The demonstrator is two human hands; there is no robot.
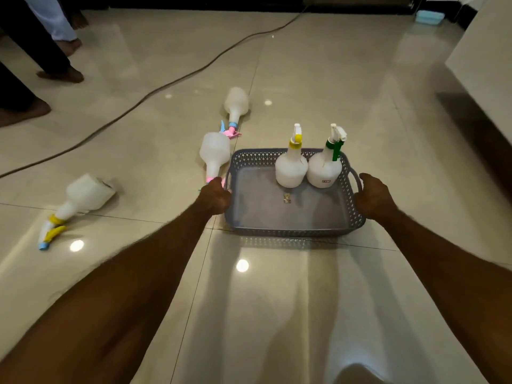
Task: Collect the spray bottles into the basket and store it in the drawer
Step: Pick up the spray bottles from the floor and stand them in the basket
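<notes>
Basket (293, 232) on floor, both hands gripping its handles, two bottles inside

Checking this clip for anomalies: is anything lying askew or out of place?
Yes. Three spray bottles lie tipped on the floor, outside the basket: two pink-nozzled, one yellow-nozzled. Two stand upright inside.

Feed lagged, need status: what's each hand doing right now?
Left hand: closed on the basket at its left handle.
Right hand: closed on the basket's right handle.
</notes>
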